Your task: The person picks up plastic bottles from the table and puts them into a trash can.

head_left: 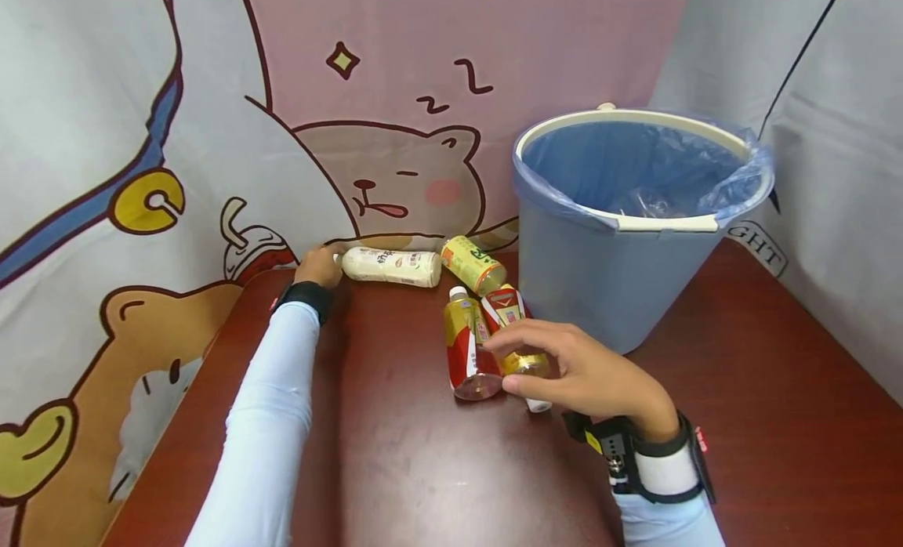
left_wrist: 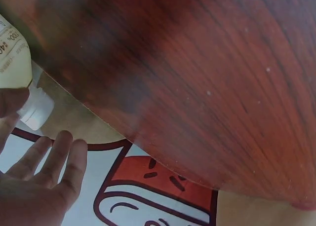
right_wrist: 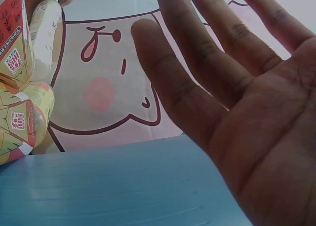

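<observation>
A white bottle lies on its side at the back of the table. My left hand pinches it at the neck by the white cap, with thumb and index finger there and the other fingers extended. My right hand hovers, fingers spread and holding nothing, over two red-and-gold bottles. One red-and-gold bottle lies with its cap away from me; the other red-and-gold bottle is partly hidden by my hand. A bottle with a yellow-green label lies behind them, by the white bottle's base.
A blue-grey bin stands on the right of the table, its cream rim holding a translucent blue liner. Some clear plastic shows inside. The brown wooden table meets a cartoon-printed cloth at the back.
</observation>
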{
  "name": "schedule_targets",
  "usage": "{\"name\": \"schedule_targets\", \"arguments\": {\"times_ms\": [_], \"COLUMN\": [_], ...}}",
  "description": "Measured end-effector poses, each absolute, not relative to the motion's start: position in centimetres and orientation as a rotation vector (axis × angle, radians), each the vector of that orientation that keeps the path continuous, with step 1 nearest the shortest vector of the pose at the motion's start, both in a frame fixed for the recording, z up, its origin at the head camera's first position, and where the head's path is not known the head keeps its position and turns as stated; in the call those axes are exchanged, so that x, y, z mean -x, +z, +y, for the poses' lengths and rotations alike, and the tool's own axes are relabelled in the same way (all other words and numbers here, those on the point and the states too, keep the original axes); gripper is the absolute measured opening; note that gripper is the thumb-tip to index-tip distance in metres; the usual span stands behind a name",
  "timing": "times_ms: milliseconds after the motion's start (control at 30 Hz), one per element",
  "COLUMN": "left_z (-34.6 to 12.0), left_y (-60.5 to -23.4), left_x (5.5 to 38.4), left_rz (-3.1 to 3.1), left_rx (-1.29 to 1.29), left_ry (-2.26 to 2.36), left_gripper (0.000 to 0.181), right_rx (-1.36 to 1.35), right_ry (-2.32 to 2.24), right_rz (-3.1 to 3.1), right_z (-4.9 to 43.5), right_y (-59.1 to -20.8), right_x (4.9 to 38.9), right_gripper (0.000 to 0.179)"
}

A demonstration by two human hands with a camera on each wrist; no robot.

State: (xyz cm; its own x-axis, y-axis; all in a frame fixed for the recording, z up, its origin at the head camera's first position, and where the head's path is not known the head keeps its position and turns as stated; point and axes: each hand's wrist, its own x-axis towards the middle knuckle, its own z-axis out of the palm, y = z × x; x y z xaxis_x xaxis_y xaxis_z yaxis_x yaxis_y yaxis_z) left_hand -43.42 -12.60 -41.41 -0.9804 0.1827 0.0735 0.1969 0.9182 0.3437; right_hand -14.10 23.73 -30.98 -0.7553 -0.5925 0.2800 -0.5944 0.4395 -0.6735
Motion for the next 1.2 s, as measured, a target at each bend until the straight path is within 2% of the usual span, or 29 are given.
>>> {"name": "schedule_targets", "arguments": {"times_ms": [267, 467, 800, 1033, 1200], "left_z": [-13.6, -13.7, -16.1, -17.2, -18.2], "left_y": [-42.7, -41.7, -39.3, -37.4, -35.5], "left_x": [43.5, 43.8, 43.2, 41.4, 38.8], "left_rz": [-3.061, -3.028, -3.073, -2.972, -2.808], "left_rx": [0.377, 0.491, 0.354, 0.327, 0.381], "left_ry": [-0.549, -0.656, -1.17, -1.455, -1.548], "left_gripper": [0.037, 0.037, 0.043, 0.049, 0.039], "right_rx": [-1.076, -1.081, -1.05, -0.982, -0.965], "right_ry": [1.259, 1.209, 1.196, 1.294, 1.332], "right_rz": [-2.648, -2.627, -2.608, -2.498, -2.407], "right_z": [23.6, 24.2, 24.9, 24.8, 24.7], "right_y": [-31.6, -31.4, -30.9, -30.8, -30.8], "right_x": [14.4, 15.0, 15.1, 15.1, 15.4], "right_gripper": [0.035, 0.035, 0.034, 0.037, 0.037]}}
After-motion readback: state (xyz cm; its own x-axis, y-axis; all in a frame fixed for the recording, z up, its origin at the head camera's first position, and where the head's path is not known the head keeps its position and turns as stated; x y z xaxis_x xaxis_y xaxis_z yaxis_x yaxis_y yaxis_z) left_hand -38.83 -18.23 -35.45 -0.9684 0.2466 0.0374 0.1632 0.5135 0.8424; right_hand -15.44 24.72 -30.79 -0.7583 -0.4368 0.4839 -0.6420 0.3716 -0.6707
